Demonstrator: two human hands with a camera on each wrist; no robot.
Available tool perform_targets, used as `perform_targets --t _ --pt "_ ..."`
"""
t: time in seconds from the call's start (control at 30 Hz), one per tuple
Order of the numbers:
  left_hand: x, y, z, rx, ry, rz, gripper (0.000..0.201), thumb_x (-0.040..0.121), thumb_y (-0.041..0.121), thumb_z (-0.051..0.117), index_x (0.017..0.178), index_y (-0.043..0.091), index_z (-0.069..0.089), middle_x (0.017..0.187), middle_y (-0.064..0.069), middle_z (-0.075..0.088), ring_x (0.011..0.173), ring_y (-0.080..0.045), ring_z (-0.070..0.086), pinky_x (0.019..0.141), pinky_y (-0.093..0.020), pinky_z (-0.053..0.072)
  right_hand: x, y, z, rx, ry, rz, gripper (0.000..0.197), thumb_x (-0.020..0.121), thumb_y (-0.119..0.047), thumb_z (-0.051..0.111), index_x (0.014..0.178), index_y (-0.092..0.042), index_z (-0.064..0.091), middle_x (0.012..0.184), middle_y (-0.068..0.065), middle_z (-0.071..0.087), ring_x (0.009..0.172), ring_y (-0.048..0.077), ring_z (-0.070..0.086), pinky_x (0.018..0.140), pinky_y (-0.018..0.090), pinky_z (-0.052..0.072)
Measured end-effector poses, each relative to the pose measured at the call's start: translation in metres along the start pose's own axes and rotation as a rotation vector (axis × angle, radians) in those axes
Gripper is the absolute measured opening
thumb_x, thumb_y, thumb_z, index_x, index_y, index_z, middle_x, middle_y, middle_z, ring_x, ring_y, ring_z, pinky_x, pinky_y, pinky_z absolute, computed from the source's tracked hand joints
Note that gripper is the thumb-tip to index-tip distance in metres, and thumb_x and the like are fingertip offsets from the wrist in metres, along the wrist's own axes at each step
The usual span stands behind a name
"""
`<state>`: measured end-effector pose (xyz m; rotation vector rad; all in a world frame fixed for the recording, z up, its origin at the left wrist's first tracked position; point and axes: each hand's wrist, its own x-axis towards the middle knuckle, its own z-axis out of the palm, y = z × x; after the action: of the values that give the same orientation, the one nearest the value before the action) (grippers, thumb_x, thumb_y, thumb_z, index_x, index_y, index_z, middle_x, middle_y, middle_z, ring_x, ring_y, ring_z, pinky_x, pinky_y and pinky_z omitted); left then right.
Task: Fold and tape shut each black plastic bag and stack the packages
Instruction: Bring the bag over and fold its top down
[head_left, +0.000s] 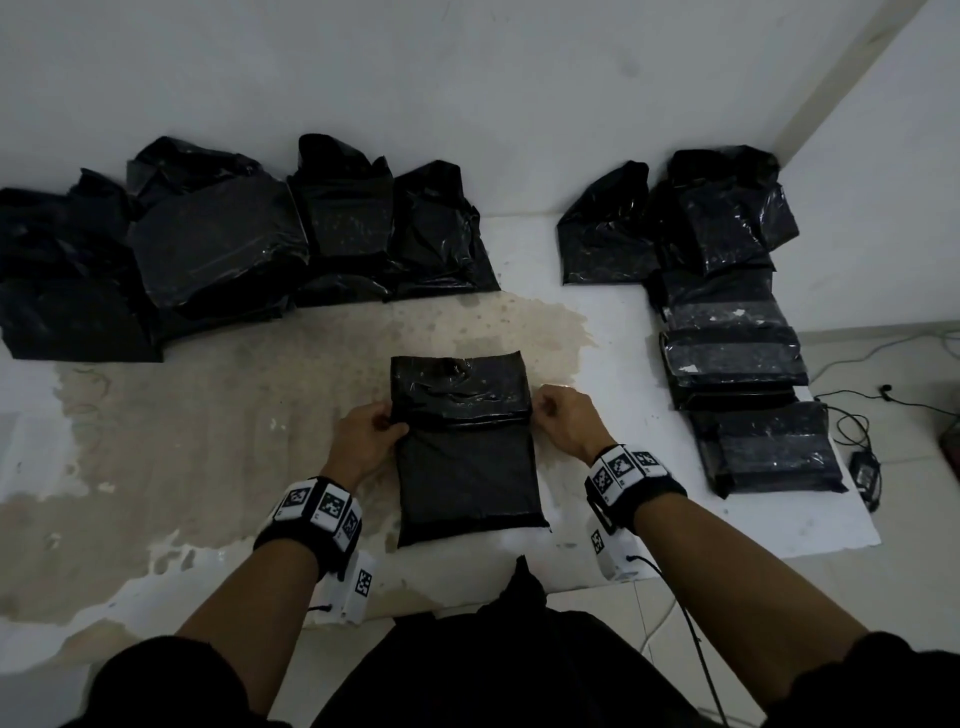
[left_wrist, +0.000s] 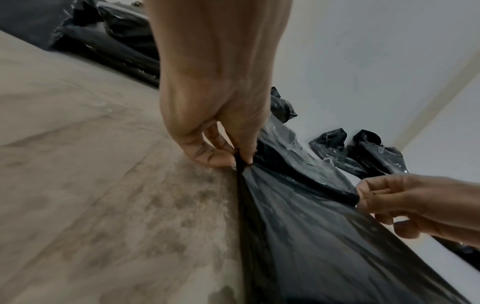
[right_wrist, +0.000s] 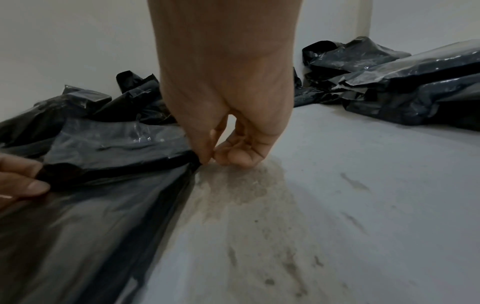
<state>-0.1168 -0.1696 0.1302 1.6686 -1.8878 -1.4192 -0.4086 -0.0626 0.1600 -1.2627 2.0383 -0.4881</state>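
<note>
A flat black plastic bag (head_left: 467, 467) lies in the middle of the work surface, its far part folded into a flap (head_left: 460, 387) with a crease across the width. My left hand (head_left: 371, 426) pinches the crease's left end (left_wrist: 240, 162) between thumb and fingers. My right hand (head_left: 558, 415) pinches the right end (right_wrist: 200, 161) the same way. Both hands also show in each other's wrist views, gripping the fold. A row of stacked, taped black packages (head_left: 743, 358) runs along the right side. A heap of loose black bags (head_left: 218, 244) lies at the back left.
The white surface (head_left: 597, 322) has a large brown worn patch (head_left: 208, 415) under and left of the bag. A white wall stands right behind the piles. Cables and a small black adapter (head_left: 865, 475) lie on the floor beyond the surface's right edge.
</note>
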Motion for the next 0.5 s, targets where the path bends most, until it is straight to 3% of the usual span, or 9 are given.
perform_targets --t 0.03,0.1,0.2,0.3,0.43,0.5 --pt "0.0 0.001 0.0 -0.021 -0.014 0.017 0.009 0.087 0.015 0.077 0.092 0.02 0.072 0.096 -0.007 0.074 0.092 -0.027 0.07 0.085 -0.039 0.056 0.0 -0.004 -0.002 0.05 -0.015 0.034 0.008 0.089 -0.008 0.062 0.081 -0.009 0.059 0.079 0.002 0.06 0.072 0.019 0.053 0.067 0.027 0.042" --pt "-0.001 0.012 -0.002 -0.121 0.003 0.004 0.013 0.09 0.021 0.076 0.1 0.012 0.074 0.099 -0.007 0.075 0.092 -0.022 0.069 0.087 -0.039 0.054 0.002 -0.012 -0.006 0.237 -0.027 0.103 0.005 0.091 -0.017 0.066 0.092 -0.012 0.066 0.082 -0.003 0.063 0.073 0.013 0.057 0.067 0.02 0.043" --pt "-0.005 0.039 -0.002 -0.307 0.074 -0.021 0.015 0.094 0.021 0.07 0.097 0.007 0.073 0.088 -0.009 0.071 0.077 -0.016 0.062 0.071 -0.027 0.05 0.001 -0.028 -0.013 0.52 -0.003 0.172 0.015 0.097 -0.027 0.066 0.098 -0.012 0.067 0.079 -0.003 0.061 0.061 0.009 0.052 0.054 0.019 0.04" --pt "-0.007 0.061 -0.007 -0.409 0.099 -0.039 0.012 0.098 0.017 0.065 0.089 0.01 0.07 0.075 -0.005 0.062 0.057 -0.007 0.056 0.053 -0.02 0.046 0.001 -0.044 -0.021 0.678 0.023 0.182 0.012 0.101 -0.019 0.06 0.091 -0.012 0.06 0.062 -0.003 0.054 0.052 0.014 0.045 0.044 0.023 0.037" --pt "-0.011 0.075 -0.017 -0.493 0.078 -0.037 0.012 0.099 0.012 0.062 0.093 0.003 0.066 0.076 -0.004 0.065 0.058 -0.006 0.066 0.051 -0.018 0.052 -0.002 -0.052 -0.03 0.819 0.009 0.177 0.014 0.104 -0.014 0.054 0.09 -0.015 0.051 0.072 0.007 0.067 0.054 0.016 0.056 0.048 0.027 0.045" --pt "-0.019 0.075 -0.019 -0.396 0.036 -0.027 0.016 0.101 0.014 0.059 0.088 0.006 0.065 0.064 0.002 0.065 0.055 -0.009 0.068 0.045 -0.02 0.048 -0.009 -0.052 -0.03 0.845 -0.031 0.195 0.015 0.104 -0.012 0.052 0.09 -0.014 0.049 0.08 0.012 0.067 0.059 0.019 0.057 0.051 0.028 0.047"
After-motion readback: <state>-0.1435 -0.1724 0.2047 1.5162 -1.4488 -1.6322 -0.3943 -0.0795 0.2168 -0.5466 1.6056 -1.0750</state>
